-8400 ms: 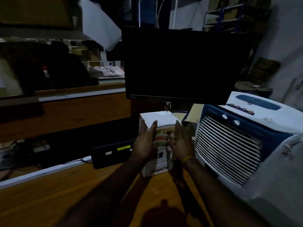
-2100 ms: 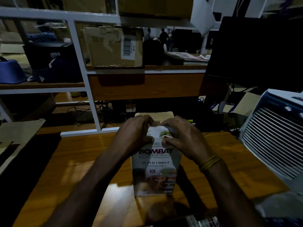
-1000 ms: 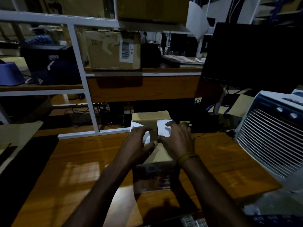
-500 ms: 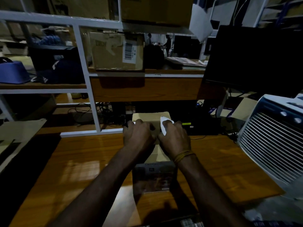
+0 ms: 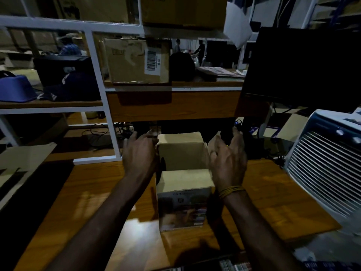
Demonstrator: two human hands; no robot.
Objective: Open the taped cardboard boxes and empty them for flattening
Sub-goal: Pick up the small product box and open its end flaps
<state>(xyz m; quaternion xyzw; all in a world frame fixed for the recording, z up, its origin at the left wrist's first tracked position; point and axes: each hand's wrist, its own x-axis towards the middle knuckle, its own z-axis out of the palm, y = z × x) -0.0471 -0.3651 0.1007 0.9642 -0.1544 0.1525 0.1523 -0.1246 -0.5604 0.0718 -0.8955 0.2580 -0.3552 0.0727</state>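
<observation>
Printed box [image 5: 183, 202] stands upright on the wooden desk [image 5: 93, 196], dead centre between both hands, long axis vertical, top open with flaps splayed. Left hand [image 5: 139, 155] sits at the left flap, fingers loosely extended, gripping nothing I can see. Right hand [image 5: 227, 159] is spread against the right flap [image 5: 214, 142], no grip. Both are about equally near; the opening faces up, so I'd reach in from above.

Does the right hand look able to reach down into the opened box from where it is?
Probably yes. The right hand is beside the printed box, whose top flaps are folded back, and nothing covers the opening.
</observation>
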